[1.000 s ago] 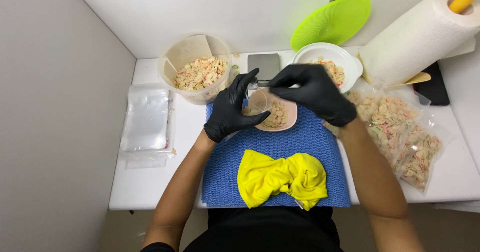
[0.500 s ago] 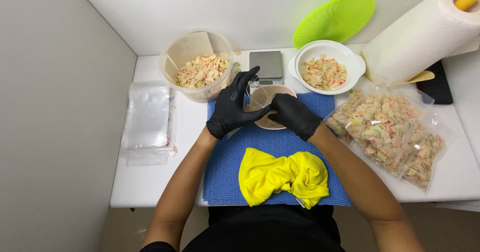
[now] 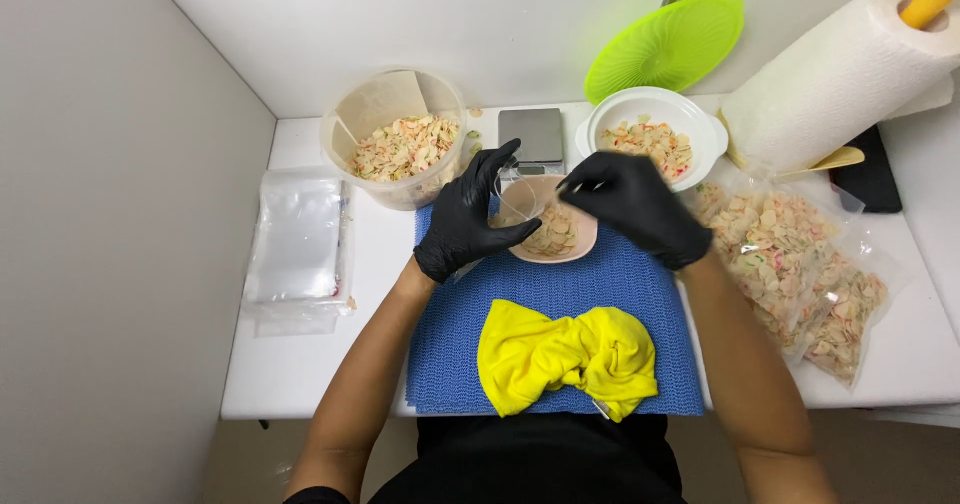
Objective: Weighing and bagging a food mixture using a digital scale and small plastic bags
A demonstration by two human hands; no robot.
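Observation:
Both my hands wear black gloves. My left hand [image 3: 468, 216] grips a small clear plastic bag [image 3: 520, 200] by its left edge. The fingertips of my right hand [image 3: 632, 204] pinch the bag's right edge, holding its mouth apart. The bag hangs just above a small pink dish [image 3: 572, 247] that holds pale, flaky food pieces with red and green bits. The dish rests at the far edge of a blue mat [image 3: 560, 299].
A clear tub [image 3: 398, 136] and a white bowl [image 3: 655, 136] hold the same food, with a small scale [image 3: 532, 132] between them. Filled bags [image 3: 800, 264] lie right, empty bags [image 3: 300, 249] left. A yellow cloth [image 3: 565, 356], green lid [image 3: 665, 49] and paper towel roll [image 3: 840, 64] are near.
My right hand came back from the white bowl to the dish, then rose to the bag's right edge. My left hand stayed at the bag.

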